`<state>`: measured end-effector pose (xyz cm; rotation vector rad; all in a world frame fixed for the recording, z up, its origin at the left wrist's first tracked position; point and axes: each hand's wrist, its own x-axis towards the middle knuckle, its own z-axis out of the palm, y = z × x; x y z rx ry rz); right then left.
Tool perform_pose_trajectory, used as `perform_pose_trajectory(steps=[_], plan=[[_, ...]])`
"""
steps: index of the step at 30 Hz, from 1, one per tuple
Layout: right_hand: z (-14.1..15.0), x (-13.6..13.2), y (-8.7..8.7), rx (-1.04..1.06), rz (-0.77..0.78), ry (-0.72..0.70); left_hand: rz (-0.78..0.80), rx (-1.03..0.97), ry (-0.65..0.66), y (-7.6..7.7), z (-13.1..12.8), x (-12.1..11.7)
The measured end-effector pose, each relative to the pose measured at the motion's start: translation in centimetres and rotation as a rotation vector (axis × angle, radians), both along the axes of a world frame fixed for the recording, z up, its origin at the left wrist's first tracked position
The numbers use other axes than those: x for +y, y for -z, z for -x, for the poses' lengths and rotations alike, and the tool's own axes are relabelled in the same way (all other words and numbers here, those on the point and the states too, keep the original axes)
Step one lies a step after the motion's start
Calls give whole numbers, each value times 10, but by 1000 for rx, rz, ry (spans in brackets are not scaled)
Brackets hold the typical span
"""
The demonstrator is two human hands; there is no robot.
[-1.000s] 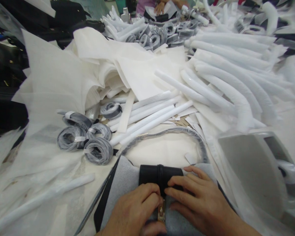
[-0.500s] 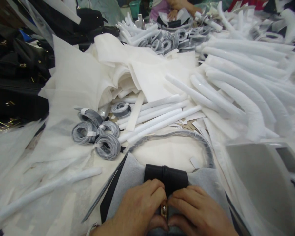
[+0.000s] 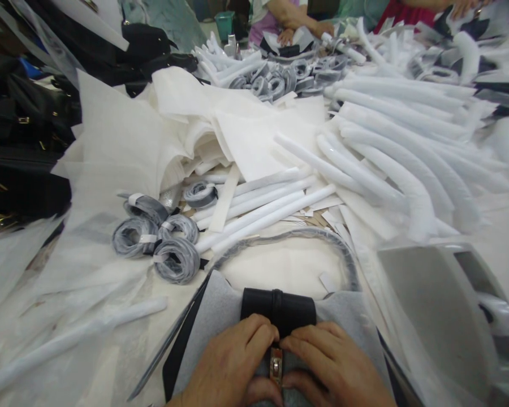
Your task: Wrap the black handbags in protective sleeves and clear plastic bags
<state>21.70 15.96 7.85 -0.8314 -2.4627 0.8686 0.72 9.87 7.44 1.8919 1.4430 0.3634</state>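
A handbag lies in front of me, with a grey felt-like surface (image 3: 214, 308), black edges and a wrapped grey handle (image 3: 297, 233) arching away. A black flap (image 3: 277, 310) with a narrow band crosses its middle. Just below it sits a gold-coloured metal clasp (image 3: 275, 364). My left hand (image 3: 237, 356) is closed on the bag at the clasp's left, fingertips at the flap's lower edge and thumb below. From the right, my right hand (image 3: 328, 359) grips the same place, its fingers curled. Both hands hide the bag's lower part.
Several wrapped strap coils (image 3: 176, 260) lie to the left of the handle. White padded tubes (image 3: 390, 169) are heaped at the right, and white sheets (image 3: 258, 124) at the back. Black bags (image 3: 21, 181) stand far left. A grey plastic object (image 3: 432, 316) is at right. Other people's hands (image 3: 286, 37) work across the table.
The view has shifted, so most things appear a little further left. My fingers have moved slightly up from the clasp, and more of it shows between my hands.
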Motion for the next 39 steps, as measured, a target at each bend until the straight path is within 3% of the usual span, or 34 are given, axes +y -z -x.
perform_pose_trajectory(steps=[9, 19, 27, 39], plan=[[16, 1, -4, -246, 101, 59, 41, 44, 30, -1, -1, -2], [30, 23, -17, -517, 442, 47, 79, 40, 39, -3, -1, -1], [39, 23, -24, -615, 306, 4, 79, 36, 54, -2, 0, 0], [28, -5, -12, -604, 238, 31, 70, 20, 60, -4, -1, 1]])
